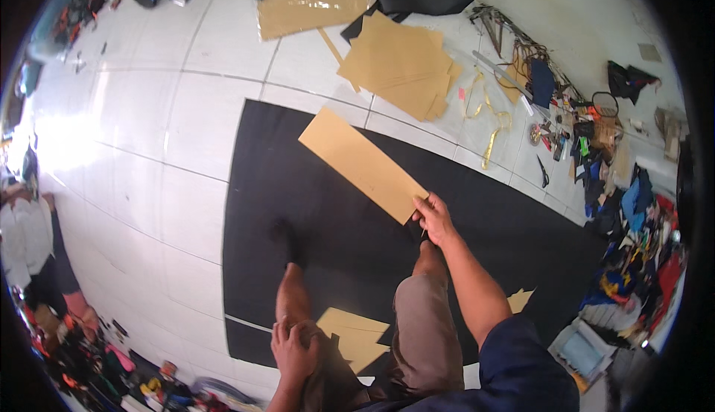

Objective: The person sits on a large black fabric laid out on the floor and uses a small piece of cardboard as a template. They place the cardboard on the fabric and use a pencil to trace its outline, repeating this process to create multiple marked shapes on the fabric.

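Over the black sheet (335, 218), gripping the near end of a long card (361, 162) between thumb and fingers of the right hand (432, 218), slanting it away to the left, leaving unclear whether touching the sheet or hovering just above. Resting the left hand (296, 345), relaxed, on the left leg (293, 298), bending its fingers loosely. Facing a card pile (402, 62) on the floor (171, 114) beyond the sheet, with a tape (490, 149) and scissors (543, 171) lying to its right.

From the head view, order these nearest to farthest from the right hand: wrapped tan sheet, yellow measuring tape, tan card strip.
1. Tan card strip: held in the right hand.
2. Yellow measuring tape: upper right.
3. Wrapped tan sheet: top, left of the hand.
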The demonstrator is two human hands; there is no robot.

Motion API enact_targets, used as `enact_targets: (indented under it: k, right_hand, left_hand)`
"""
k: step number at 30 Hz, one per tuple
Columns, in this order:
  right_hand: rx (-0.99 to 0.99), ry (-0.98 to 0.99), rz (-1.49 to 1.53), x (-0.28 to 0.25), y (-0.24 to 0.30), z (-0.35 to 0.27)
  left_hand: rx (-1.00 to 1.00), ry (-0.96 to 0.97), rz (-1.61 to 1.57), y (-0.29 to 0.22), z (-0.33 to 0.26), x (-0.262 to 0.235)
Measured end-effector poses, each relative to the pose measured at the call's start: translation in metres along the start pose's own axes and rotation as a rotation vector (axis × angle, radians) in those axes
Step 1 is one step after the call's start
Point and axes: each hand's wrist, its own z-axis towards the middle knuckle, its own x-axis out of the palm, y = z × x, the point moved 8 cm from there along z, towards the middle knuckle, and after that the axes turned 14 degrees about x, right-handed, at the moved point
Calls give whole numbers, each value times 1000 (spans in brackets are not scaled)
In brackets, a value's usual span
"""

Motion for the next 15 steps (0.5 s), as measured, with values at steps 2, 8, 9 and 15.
enact_targets:
  k: [2, 8, 9, 15]
  right_hand:
    - [-14, 21, 116, 54, -5, -51]
    - [-56, 74, 313, 168, -23, -167]
    - [-55, 95, 344, 182, -25, -179]
    - [-615, -238, -3, 189, -4, -239]
  left_hand:
    - [-5, 58, -48, 25, -2, -11]
    - [204, -9, -371, -6, 73, -98]
    - [166, -70, -553, -17, 81, -117]
    - [228, -99, -1096, -119, 121, -182]
